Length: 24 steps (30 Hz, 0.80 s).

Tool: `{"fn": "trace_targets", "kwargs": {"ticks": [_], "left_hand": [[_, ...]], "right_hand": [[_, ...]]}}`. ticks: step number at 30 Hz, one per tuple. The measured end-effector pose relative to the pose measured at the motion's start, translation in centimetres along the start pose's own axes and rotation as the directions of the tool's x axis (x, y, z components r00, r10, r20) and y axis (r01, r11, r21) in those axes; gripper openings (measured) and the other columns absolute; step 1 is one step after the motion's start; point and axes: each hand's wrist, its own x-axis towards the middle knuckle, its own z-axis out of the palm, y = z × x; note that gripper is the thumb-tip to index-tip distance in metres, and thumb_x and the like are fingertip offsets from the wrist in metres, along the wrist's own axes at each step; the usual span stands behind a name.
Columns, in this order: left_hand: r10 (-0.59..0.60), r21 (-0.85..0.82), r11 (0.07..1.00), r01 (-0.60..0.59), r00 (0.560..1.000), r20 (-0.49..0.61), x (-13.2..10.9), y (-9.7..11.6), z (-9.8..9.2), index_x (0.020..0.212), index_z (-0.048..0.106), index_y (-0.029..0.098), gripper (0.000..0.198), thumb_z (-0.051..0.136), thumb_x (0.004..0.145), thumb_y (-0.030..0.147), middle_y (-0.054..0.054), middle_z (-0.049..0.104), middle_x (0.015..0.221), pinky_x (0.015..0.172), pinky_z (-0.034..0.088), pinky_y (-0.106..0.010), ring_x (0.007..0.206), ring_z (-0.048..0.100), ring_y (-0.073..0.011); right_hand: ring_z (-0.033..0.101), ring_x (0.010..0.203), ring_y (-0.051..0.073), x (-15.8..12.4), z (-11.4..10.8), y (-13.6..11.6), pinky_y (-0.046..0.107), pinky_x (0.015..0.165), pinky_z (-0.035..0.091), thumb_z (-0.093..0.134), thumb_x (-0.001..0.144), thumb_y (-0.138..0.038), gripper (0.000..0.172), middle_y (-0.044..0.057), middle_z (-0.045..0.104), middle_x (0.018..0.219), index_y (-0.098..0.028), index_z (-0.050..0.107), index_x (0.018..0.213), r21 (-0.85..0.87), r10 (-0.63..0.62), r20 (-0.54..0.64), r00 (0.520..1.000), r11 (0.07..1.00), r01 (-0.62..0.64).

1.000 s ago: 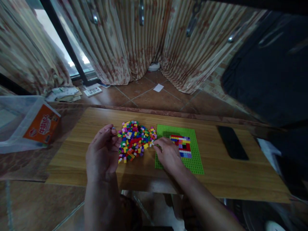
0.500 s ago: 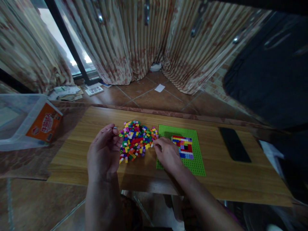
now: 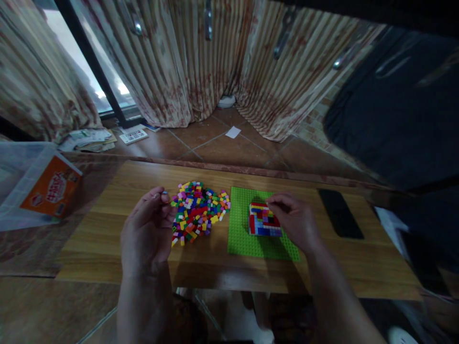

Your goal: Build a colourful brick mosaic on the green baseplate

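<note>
My left hand point(image 3: 148, 227) is raised at the left side of a pile of loose toy bricks point(image 3: 195, 210), palm turned inward and fingers curled. Between its thumb and fingertip shows a small pale-blue toy brick. My right hand point(image 3: 296, 222) reaches over a block of many-coloured toy bricks point(image 3: 263, 227) built on a green baseplate point(image 3: 238, 234). Its thumb and fingers are pinched at the block's far right corner; the small toy brick in the pinch is mostly hidden. The hand covers the block's right side.
A wooden table point(image 3: 208, 270) bears all this. A black phone-like slab point(image 3: 340, 212) lies to the right of the baseplate. At the left stands a clear plastic box point(image 3: 21, 167) with an orange label. Striped curtains point(image 3: 211, 71) hang beyond the table.
My right hand has moved right, from the edge of the brick pile with a small white brick to the built block. My left hand stays by the pile. The view has shifted slightly.
</note>
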Motion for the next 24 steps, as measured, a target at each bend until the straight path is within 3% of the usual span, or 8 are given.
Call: {"fn": "trace_targets", "kwargs": {"ticks": [5, 12, 24], "left_hand": [[-0.014, 0.011, 1.0, 0.014, 1.0, -0.022, -0.1, -0.1, 0.4, 0.076, 0.068, 0.011, 0.009, 0.064, 0.068, 0.008, 0.0, 0.059, 0.063, 0.049, 0.047, -0.01, 0.051, 0.051, -0.0034], [-0.006, 0.027, 1.0, 0.006, 1.0, 0.006, -0.2, -0.4, 0.5, 0.076, 0.068, 0.011, 0.008, 0.066, 0.069, 0.01, 0.001, 0.059, 0.064, 0.051, 0.047, -0.01, 0.051, 0.051, -0.0035], [-0.021, -0.017, 1.0, 0.021, 1.0, 0.0, -0.4, 0.0, 0.6, 0.078, 0.067, 0.008, 0.012, 0.062, 0.067, 0.004, -0.001, 0.059, 0.062, 0.048, 0.046, -0.01, 0.052, 0.051, -0.0043]], "right_hand": [[0.065, 0.083, 0.018, -0.3, -0.5, 0.2, 0.033, 0.077, 0.051, 0.058, 0.082, -0.024, 0.013, 0.004, 0.069, 0.09, -0.021, 0.07, 0.086, -0.079, 0.03, 0.082, 0.996, 0.997, -0.024], [0.065, 0.083, 0.018, -0.6, 0.4, -0.2, 0.034, 0.077, 0.052, 0.052, 0.082, -0.015, 0.025, 0.006, 0.07, 0.093, -0.022, 0.07, 0.098, -0.2, -0.043, 0.172, 0.984, 0.977, 0.078], [0.064, 0.081, 0.021, -0.5, 1.5, -0.2, 0.038, 0.079, 0.052, 0.049, 0.078, -0.01, 0.042, 0.007, 0.069, 0.085, -0.018, 0.063, 0.116, -0.387, -0.057, 0.18, 0.982, 0.914, 0.124]]}}
